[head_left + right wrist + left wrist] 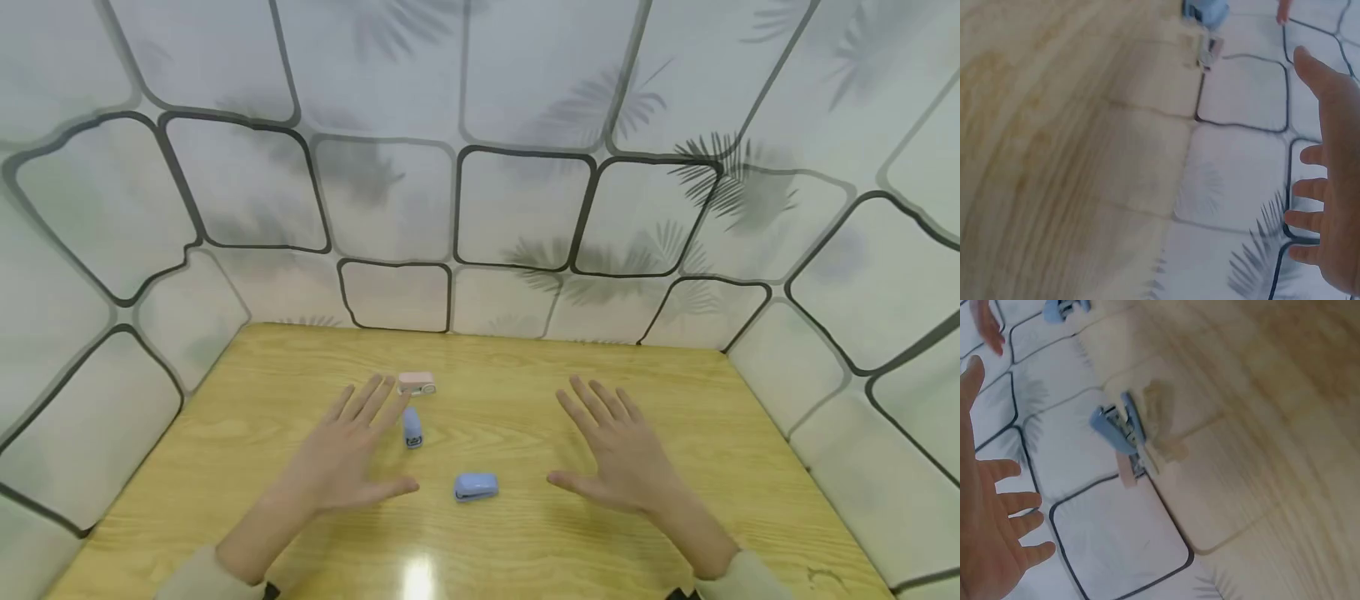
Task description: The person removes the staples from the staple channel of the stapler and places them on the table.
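Observation:
Both hands hover over the wooden table with fingers spread and nothing in them. In the head view the left hand (341, 458) is on the left, its fingertips overlapping the edge of a pink stapler (416, 382). Just right of its fingers stands a blue stapler (412, 427), its narrow end facing the front. A second blue stapler (476, 486) lies sideways between the two hands, nearer the front. The right hand (622, 454) is to the right of that stapler, apart from it. In the left wrist view, a blue stapler (1113, 430) overlaps the pink stapler (1127, 470).
The yellowish wooden table (510, 550) is bounded at the back and both sides by pale patterned walls (525, 208) with dark outlines and leaf prints. Light sleeves (213, 575) cover the forearms. A bright reflection shows at the table's front.

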`<action>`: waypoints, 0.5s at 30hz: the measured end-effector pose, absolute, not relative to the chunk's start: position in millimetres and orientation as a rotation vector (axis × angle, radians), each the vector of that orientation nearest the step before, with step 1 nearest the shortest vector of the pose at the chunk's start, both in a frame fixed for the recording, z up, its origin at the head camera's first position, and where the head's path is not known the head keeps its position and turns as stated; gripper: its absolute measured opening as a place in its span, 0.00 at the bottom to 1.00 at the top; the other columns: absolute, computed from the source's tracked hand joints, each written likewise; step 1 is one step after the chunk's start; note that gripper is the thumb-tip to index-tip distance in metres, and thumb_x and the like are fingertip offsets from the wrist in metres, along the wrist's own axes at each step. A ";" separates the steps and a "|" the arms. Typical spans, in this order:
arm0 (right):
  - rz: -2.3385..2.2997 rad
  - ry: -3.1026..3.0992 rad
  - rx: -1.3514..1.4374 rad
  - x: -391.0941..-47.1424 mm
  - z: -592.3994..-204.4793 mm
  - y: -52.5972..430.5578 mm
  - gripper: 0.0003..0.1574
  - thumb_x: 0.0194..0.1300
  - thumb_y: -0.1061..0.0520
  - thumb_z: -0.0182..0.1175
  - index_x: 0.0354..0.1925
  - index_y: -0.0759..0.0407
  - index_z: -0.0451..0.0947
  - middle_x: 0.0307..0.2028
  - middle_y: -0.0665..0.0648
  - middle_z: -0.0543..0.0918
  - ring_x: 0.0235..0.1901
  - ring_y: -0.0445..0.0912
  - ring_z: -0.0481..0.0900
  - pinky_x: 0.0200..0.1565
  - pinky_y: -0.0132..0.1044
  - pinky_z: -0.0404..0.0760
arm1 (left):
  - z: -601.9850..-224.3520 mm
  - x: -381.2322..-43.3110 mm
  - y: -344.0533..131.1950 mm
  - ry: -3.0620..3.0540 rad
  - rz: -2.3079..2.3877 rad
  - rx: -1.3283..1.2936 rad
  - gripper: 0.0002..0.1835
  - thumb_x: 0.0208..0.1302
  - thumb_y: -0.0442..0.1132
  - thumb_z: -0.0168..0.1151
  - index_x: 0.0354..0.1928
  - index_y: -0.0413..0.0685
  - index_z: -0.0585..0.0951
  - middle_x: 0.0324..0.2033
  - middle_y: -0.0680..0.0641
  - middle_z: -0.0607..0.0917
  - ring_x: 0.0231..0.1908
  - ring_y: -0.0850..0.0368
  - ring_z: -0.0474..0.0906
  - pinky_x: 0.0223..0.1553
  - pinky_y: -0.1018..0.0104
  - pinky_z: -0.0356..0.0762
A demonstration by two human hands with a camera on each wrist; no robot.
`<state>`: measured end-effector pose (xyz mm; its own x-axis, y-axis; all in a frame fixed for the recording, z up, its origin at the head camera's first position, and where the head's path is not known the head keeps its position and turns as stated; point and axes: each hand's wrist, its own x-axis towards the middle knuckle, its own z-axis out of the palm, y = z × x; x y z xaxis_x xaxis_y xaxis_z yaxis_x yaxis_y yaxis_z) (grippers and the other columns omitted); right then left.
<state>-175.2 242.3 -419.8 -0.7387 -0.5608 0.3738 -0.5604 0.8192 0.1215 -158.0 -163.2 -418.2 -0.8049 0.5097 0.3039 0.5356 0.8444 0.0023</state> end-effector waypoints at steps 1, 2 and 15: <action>-0.002 -2.603 0.864 -174.8 -420.8 239.0 0.67 0.60 0.15 0.58 0.82 0.51 0.59 0.81 0.61 0.63 0.76 0.65 0.68 0.73 0.69 0.66 | -419.5 -157.4 -161.1 -2.724 -0.128 -0.814 0.59 0.57 0.76 0.66 0.81 0.47 0.62 0.81 0.36 0.61 0.81 0.35 0.59 0.79 0.37 0.60; -0.003 -2.594 0.891 -174.7 -421.9 236.0 0.66 0.60 0.15 0.59 0.81 0.51 0.60 0.81 0.61 0.64 0.75 0.65 0.69 0.72 0.68 0.68 | -421.1 -156.8 -159.0 -2.718 -0.134 -0.836 0.58 0.57 0.75 0.67 0.81 0.46 0.63 0.81 0.36 0.63 0.80 0.35 0.60 0.78 0.37 0.61; -0.130 -2.472 1.173 -174.6 -433.3 201.0 0.53 0.65 0.21 0.61 0.73 0.52 0.72 0.68 0.56 0.82 0.65 0.54 0.82 0.63 0.52 0.83 | -446.7 -152.4 -131.0 -2.721 -0.032 -1.088 0.46 0.72 0.71 0.54 0.75 0.40 0.71 0.72 0.40 0.77 0.72 0.42 0.75 0.72 0.47 0.75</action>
<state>-174.6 201.0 -433.3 -0.5682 -0.7606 0.3141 -0.7236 0.6436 0.2495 -152.4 -131.0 -446.7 -0.7052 0.6794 0.2026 0.6840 0.7272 -0.0579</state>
